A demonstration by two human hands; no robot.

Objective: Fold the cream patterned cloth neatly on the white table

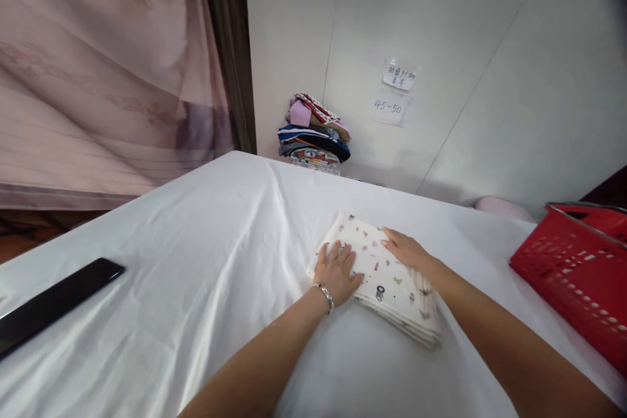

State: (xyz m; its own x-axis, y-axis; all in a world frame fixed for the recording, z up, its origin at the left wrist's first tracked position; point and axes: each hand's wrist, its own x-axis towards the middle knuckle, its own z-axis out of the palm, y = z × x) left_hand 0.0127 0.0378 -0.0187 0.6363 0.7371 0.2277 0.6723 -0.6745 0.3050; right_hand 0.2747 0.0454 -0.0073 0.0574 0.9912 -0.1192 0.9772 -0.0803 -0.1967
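Note:
A folded white cloth with small printed motifs [386, 284] lies on the white table sheet [196, 261] right of centre. My left hand [337, 271], a bracelet on its wrist, rests flat on the cloth's left part with fingers spread. Over the cloth's upper right part lies my right hand [406, 249], palm down, fingers stretched toward the far side. Neither hand grips anything.
A red plastic basket [578, 274] with a metal handle stands at the right edge. A stack of folded colourful clothes [314, 134] sits at the far side against the wall. A long black flat object [53, 304] lies near the left edge. A pink curtain hangs at the left.

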